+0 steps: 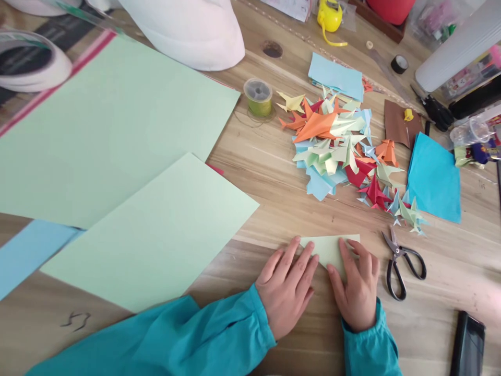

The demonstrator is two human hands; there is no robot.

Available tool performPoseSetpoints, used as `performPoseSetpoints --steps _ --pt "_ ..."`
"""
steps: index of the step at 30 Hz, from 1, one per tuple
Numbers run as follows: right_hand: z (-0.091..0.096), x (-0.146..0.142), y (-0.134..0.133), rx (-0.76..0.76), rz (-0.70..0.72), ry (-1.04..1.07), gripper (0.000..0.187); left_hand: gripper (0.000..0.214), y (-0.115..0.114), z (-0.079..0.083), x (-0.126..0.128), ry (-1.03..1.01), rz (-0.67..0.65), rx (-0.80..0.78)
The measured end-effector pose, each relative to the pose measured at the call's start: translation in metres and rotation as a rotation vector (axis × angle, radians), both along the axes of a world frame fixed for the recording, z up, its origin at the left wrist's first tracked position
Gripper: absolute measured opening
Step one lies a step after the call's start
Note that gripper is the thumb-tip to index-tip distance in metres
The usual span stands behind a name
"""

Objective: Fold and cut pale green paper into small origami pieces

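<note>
A small piece of pale green paper (pixel 327 247) lies flat on the wooden table (pixel 274 177) near the front edge. My left hand (pixel 287 286) rests palm down with its fingers stretched out onto the paper's left part. On the paper's right part my right hand (pixel 357 287) lies flat, fingers extended and pressing it down. Both wrists wear teal sleeves. Neither hand holds anything.
Black scissors (pixel 403 262) lie just right of my right hand. A heap of folded paper figures (pixel 340 149) sits behind. Two large pale green sheets (pixel 117 172) cover the left. A blue sheet (pixel 434 177), a thread spool (pixel 258 97) and a black phone (pixel 467 344) are also here.
</note>
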State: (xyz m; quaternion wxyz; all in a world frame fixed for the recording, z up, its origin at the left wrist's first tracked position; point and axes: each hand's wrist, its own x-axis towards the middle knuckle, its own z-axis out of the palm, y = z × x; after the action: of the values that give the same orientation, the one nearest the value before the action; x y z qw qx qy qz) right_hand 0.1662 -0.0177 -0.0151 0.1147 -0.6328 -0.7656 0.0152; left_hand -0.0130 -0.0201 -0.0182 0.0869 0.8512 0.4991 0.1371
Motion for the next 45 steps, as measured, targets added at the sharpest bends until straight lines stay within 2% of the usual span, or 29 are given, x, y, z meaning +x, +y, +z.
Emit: performPoseSetpoints --steps 14,25,36,45 --pt "0.002 -0.002 0.000 -0.027 -0.007 0.008 0.050 0.043 0.002 0.001 -0.001 -0.039 -0.007 0.005" --pt "0.003 -0.003 0.000 -0.049 -0.019 0.017 0.051 0.048 0.002 -0.002 -0.002 0.012 -0.019 0.014" --pt "0.005 -0.005 0.001 -0.076 -0.043 -0.009 0.046 0.055 0.005 -0.010 -0.004 -0.022 0.001 0.093" --pt "0.006 -0.008 0.004 -0.079 -0.068 -0.018 0.045 0.053 0.018 -0.013 -0.002 -0.038 -0.015 0.178"
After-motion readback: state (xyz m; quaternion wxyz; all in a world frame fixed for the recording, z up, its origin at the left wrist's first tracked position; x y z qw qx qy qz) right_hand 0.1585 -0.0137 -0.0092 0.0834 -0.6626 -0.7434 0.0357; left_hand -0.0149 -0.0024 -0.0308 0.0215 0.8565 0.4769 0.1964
